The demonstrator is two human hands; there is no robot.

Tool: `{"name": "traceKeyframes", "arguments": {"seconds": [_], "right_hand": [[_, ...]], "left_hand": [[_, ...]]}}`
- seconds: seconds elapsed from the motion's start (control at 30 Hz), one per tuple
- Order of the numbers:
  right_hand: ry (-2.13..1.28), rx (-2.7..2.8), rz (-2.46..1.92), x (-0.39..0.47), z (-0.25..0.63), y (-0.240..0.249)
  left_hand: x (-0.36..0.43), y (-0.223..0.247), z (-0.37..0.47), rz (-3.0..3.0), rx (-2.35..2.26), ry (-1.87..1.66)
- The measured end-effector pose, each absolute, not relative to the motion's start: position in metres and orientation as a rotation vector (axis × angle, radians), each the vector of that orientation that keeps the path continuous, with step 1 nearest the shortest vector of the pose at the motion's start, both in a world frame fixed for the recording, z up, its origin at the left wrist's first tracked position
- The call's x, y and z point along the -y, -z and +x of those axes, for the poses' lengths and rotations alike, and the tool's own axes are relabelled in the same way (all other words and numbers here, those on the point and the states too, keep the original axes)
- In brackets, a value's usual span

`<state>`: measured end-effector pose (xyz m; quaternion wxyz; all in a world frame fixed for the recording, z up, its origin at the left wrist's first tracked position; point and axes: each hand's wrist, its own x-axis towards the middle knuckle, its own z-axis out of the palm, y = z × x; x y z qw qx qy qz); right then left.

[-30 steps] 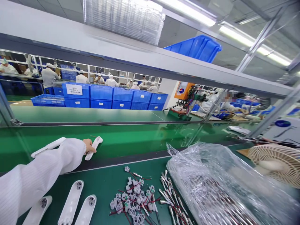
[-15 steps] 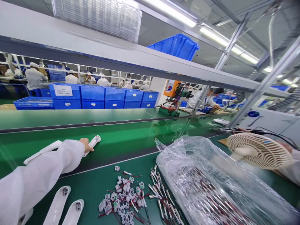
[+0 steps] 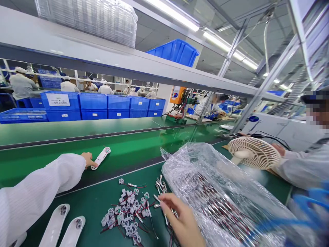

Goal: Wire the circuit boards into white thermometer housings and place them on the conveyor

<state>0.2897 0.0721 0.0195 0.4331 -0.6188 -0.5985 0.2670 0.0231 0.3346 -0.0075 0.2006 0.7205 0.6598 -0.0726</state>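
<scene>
My left hand [image 3: 88, 160] reaches across the bench, its bent fingers on the near end of a slim white plastic housing [image 3: 102, 157]. That housing lies on the shiny green belt, hollow side up, with small parts inside. Over the pile of silver metal cylinders with wires, my right hand [image 3: 181, 218] has thumb and index finger closed at the end of one metal cylinder [image 3: 156, 198]. Beside it lie many small whitish plastic rings [image 3: 131, 209] with red and black wires. Two more white housings [image 3: 55, 224] rest at the lower left.
A clear plastic bag [image 3: 205, 161] holds more wired metal pieces at right. Behind it stand a cream fan [image 3: 253, 152] and a co-worker's sleeve [image 3: 305, 164]. A grey shelf [image 3: 108, 61] crosses overhead. Blue bins [image 3: 118, 102] line the far side.
My right hand has come into view over the metal pieces. My left hand has slid back towards the housing's near end, uncovering more of it. The view has turned right, showing the co-worker.
</scene>
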Motion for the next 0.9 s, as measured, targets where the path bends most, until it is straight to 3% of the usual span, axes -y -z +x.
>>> {"name": "traceKeyframes", "arguments": {"seconds": [0.03,0.13,0.4,0.67,0.9], "right_hand": [[-0.386,1.667,-1.775,-0.086,0.303,-0.013],[-0.186,1.854,-1.93,-0.114,0.326,0.011],[-0.084,2.158,-2.092,-0.138,0.32,0.043],[-0.052,2.271,-2.096,-0.139,0.311,0.017],[0.082,1.843,-1.946,-0.098,0.315,-0.037]], "left_hand": [[-0.332,0.004,0.023,2.033,-1.841,0.19],[-0.326,-0.008,0.024,2.141,-1.838,0.118],[-0.293,-0.013,0.063,2.5,-1.295,0.036],[-0.255,0.011,0.115,2.469,-0.881,-0.042],[-0.258,-0.024,0.094,2.058,-0.964,-0.28]]}}
